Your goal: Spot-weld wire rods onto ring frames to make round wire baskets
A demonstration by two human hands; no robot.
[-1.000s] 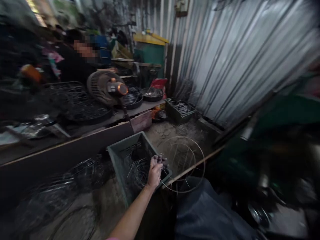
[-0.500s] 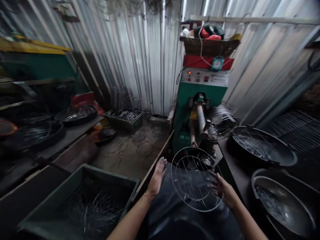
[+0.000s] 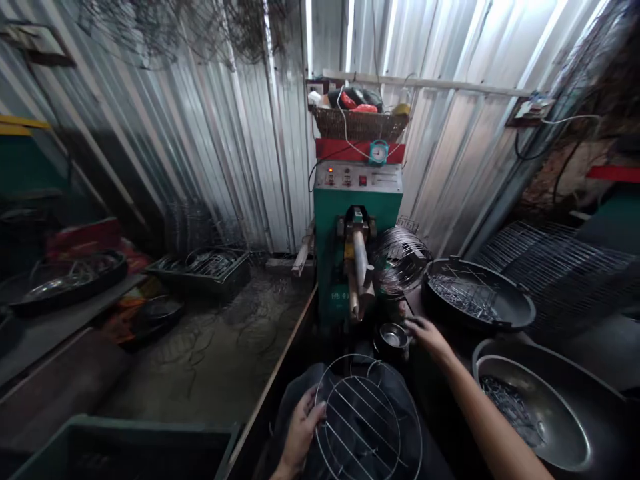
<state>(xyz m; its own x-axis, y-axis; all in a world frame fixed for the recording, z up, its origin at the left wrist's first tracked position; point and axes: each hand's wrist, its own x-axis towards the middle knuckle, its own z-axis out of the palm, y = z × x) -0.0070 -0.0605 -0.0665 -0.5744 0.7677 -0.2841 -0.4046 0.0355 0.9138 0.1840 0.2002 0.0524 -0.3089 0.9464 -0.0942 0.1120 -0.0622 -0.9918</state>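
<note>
A round wire rack (image 3: 361, 417), two rings joined by parallel bars, lies tilted above my lap. My left hand (image 3: 304, 421) grips its outer ring at the left side, thumb on top. My right hand (image 3: 424, 332) is off the rack and stretched forward, fingers reaching out beside a small metal bowl (image 3: 393, 337); nothing shows in it. In front stands a green welding machine (image 3: 330, 207) with a thick metal arm (image 3: 359, 253) jutting toward me. A bundle of wire rings (image 3: 400, 260) hangs right of that arm.
At right, a black pan (image 3: 520, 312) and a large metal basin (image 3: 575, 427) contain short wire pieces. Wire grids (image 3: 540, 257) are stacked behind them. A green bin (image 3: 125, 427) stands at lower left, near a wooden board edge (image 3: 280, 367). Farther back sits a tray of wire parts (image 3: 200, 280).
The view has swung right. My left hand has taken hold of the rack, which is now lower and closer. My right hand has left the rack and moved forward toward the small bowl.
</note>
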